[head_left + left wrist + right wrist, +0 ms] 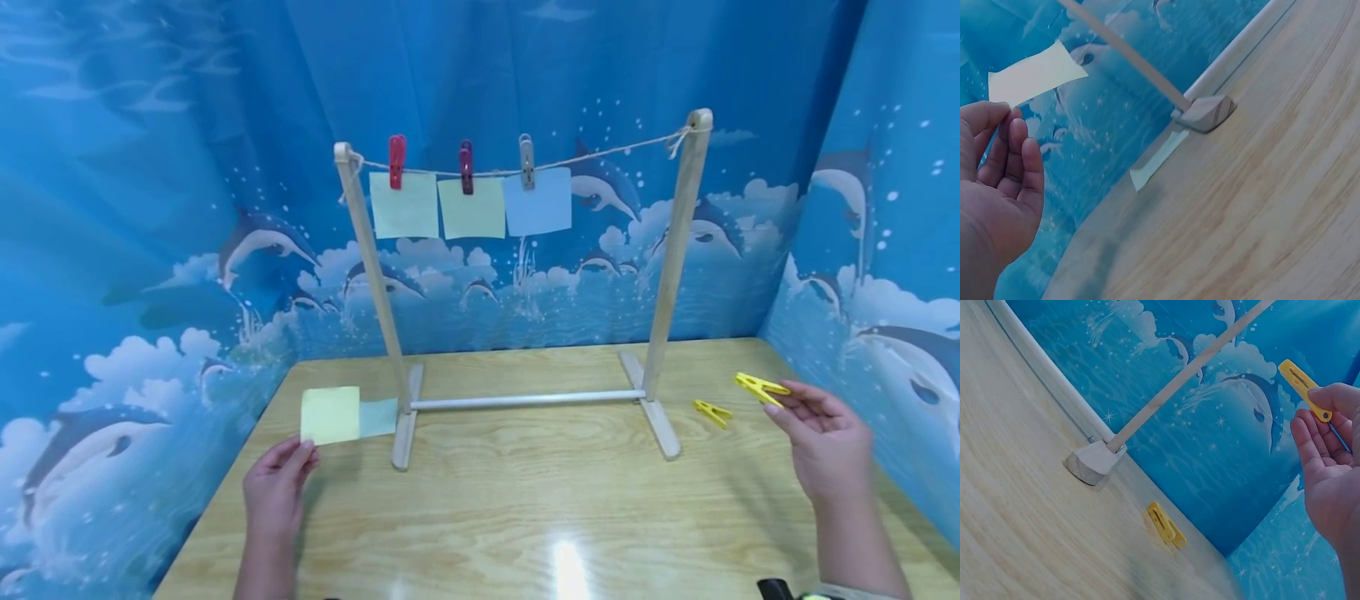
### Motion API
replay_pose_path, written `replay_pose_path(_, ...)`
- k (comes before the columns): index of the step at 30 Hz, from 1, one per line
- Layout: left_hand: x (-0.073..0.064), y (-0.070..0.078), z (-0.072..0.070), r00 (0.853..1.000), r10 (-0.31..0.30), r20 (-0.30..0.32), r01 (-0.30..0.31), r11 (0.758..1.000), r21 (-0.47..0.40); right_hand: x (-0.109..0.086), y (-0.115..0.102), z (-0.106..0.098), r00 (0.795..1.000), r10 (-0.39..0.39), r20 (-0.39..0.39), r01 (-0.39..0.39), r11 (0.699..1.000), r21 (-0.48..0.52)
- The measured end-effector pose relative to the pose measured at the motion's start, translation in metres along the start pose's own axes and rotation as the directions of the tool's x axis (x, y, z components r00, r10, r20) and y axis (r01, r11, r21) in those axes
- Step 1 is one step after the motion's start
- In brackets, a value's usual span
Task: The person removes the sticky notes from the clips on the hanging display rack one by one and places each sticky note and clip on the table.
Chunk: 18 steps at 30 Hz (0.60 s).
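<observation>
Between thumb and fingertips my left hand [276, 487] pinches a pale yellow sticky note [331, 415] by its lower corner, raised above the table. Beyond it a pale green note [378, 418] lies on the table beside the rack's left foot. My right hand [831, 437] holds a yellow clothespin [762, 387] in the air at the right. A second yellow clothespin [1165, 525] lies on the table near the rack's right foot. From the rack's string hang two pale green notes [404, 206] [473, 209] and a light blue note [538, 202], under red, dark red and grey clothespins.
The wooden rack [677, 258] stands at mid-table, with a white bar [528, 402] joining its feet and a string [618, 150] across the top. Blue dolphin-print curtains [480, 308] surround the table [510, 500]. A dark object [775, 589] shows at the bottom edge.
</observation>
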<state>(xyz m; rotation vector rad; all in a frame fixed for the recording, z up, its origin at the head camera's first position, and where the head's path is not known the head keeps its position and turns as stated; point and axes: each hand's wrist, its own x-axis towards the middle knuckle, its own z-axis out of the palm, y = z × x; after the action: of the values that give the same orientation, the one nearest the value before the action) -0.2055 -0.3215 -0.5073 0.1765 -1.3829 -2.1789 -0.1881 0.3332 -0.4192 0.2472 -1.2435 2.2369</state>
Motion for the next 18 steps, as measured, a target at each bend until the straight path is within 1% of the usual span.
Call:
replay_pose_path(2, -0.006, 0.011, 0.006, 1.000, -0.011, 0.005, 0.011, 1.000, 0.020, 0.000, 0.002, -0.002, 1.000, 0.014, -0.020, -0.014, 1.000, -0.013)
replay_pose_path(4, -0.013, 0.024, 0.015, 0.999, -0.039, -0.006, 0.039, 0.999, 0.022, 0.001, 0.004, -0.004, 0.999, 0.031, -0.038, -0.033, 0.998, -0.046)
replay_pose_path(7, -0.022, 0.043, 0.029, 0.994, -0.101, -0.039, 0.101, 0.995, 0.000, 0.002, 0.007, -0.008, 0.996, 0.049, -0.070, -0.055, 0.994, -0.091)
replay_pose_path(9, -0.024, 0.051, 0.035, 0.985, -0.153, -0.078, 0.151, 0.988, -0.022, 0.003, 0.010, -0.010, 0.995, 0.060, -0.085, -0.068, 0.993, -0.100)
replay_pose_path(11, -0.023, 0.054, 0.036, 0.975, -0.197, -0.104, 0.195, 0.980, -0.030, 0.004, 0.012, -0.013, 0.992, 0.072, -0.101, -0.082, 0.992, -0.093)
replay_pose_path(14, -0.018, 0.054, 0.034, 0.960, -0.247, -0.131, 0.244, 0.969, -0.040, 0.006, 0.015, -0.018, 0.987, 0.108, -0.119, -0.122, 0.986, -0.111)
replay_pose_path(16, -0.014, 0.053, 0.031, 0.952, -0.272, -0.141, 0.269, 0.962, -0.040, 0.007, 0.016, -0.021, 0.980, 0.143, -0.141, -0.164, 0.974, -0.153)
replay_pose_path(18, -0.011, 0.051, 0.030, 0.945, -0.291, -0.149, 0.288, 0.957, -0.041, 0.008, 0.017, -0.024, 0.969, 0.176, -0.170, -0.211, 0.953, -0.218)
